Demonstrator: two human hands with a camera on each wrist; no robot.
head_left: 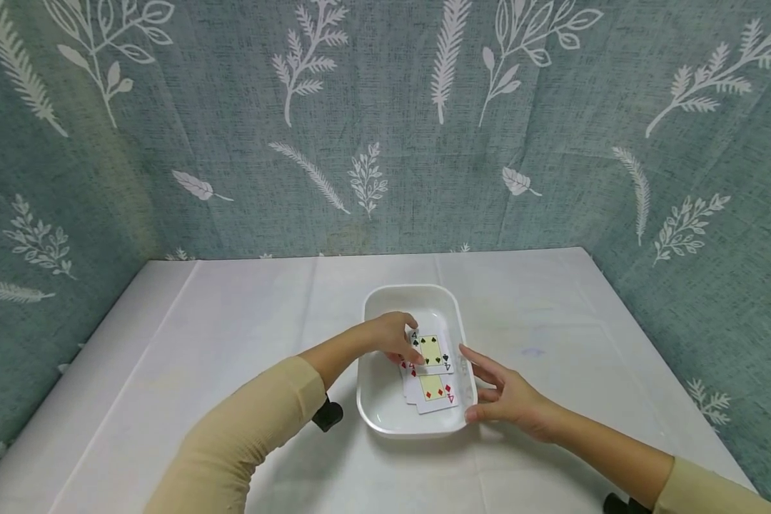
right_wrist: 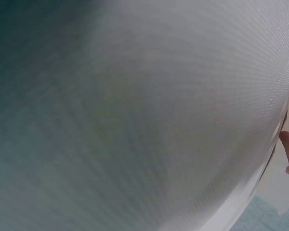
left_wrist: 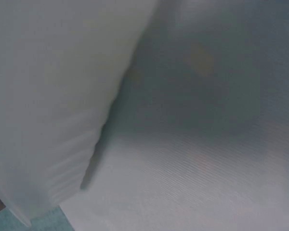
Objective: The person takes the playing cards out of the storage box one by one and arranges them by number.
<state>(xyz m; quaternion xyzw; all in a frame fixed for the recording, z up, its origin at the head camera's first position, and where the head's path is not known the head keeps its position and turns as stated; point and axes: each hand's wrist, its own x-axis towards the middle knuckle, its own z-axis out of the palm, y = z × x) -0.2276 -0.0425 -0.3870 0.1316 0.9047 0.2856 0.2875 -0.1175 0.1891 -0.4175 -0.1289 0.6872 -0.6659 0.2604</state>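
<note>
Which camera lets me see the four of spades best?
The head view: it looks down on the four of spades, so its black spades and yellow middle show, though the left hand hides part. I can't make it out in the left or right wrist view.

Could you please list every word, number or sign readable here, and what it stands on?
"4", black, with spades: upper card.
"4", red, with diamonds: lower card.
Third card, mostly covered: its marking is too small to read.
No words or brands are readable.
</note>
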